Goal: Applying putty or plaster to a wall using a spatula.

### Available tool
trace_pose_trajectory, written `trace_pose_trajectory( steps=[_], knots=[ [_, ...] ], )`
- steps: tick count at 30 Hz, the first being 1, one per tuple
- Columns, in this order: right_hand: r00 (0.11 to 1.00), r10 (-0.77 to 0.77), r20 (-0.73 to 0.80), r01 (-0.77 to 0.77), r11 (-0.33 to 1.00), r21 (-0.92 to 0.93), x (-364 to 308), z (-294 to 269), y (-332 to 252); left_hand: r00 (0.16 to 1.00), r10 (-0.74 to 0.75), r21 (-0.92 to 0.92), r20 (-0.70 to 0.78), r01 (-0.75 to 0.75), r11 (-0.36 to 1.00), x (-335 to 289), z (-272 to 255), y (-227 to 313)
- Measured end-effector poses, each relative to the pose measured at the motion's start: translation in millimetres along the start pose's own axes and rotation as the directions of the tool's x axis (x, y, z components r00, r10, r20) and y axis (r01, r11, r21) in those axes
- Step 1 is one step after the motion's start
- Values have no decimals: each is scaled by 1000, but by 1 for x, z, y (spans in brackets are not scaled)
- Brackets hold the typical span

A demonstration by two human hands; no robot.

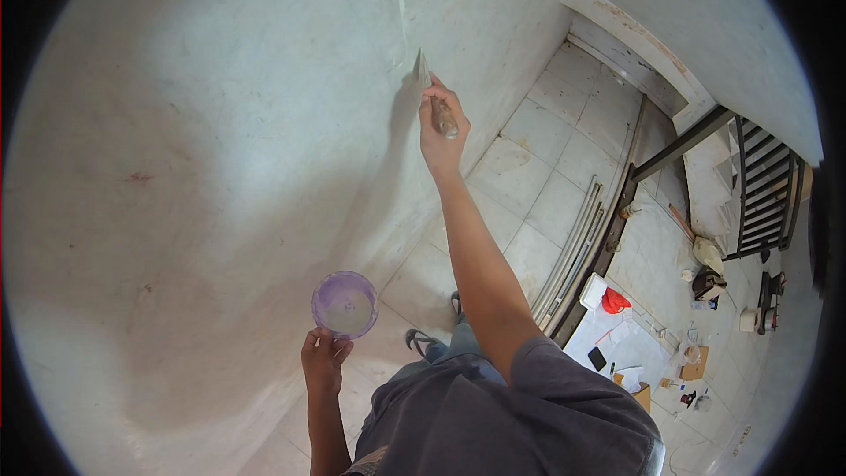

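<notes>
scraper (446, 121), thin-bladed, mottled-handled, is sitting in the closed right hand (434, 139); the left hand (323, 363) is pinching a round purple plastic tub (321, 300).

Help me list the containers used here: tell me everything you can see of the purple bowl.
The purple bowl is round, with a slightly wavy rim and a translucent look that suggests plastic. Its opening faces up toward the camera, showing a whitish material inside with a few small marks on it. The left hand holds it by the near edge, above the floor and beside the pale wall. Its underside is hidden.
</notes>
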State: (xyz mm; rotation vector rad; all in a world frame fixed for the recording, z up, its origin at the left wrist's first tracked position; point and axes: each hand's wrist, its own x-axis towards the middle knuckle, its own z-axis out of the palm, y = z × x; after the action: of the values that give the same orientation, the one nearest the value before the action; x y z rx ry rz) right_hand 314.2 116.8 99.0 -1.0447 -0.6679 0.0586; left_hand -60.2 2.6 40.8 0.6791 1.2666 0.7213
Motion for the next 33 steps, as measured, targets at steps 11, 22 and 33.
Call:
trace_pose_trajectory(
  steps=[11, 22, 33],
  knots=[
    [995, 4, 98, -7, 999, 37, -35, -8, -3, 1000, -19, 54, -7, 20, 998, 4, -6, 3],
    [990, -142, 19, 143, 988, -63, 1, -6, 7, 1000, 11, 33, -14, -11, 999, 3, -9, -3],
    [977, -201, 71, 204, 978, -40, -1, -11, -7, 1000, 4, 57, -1, -4, 998, 4, -9, 1]
  ],
)
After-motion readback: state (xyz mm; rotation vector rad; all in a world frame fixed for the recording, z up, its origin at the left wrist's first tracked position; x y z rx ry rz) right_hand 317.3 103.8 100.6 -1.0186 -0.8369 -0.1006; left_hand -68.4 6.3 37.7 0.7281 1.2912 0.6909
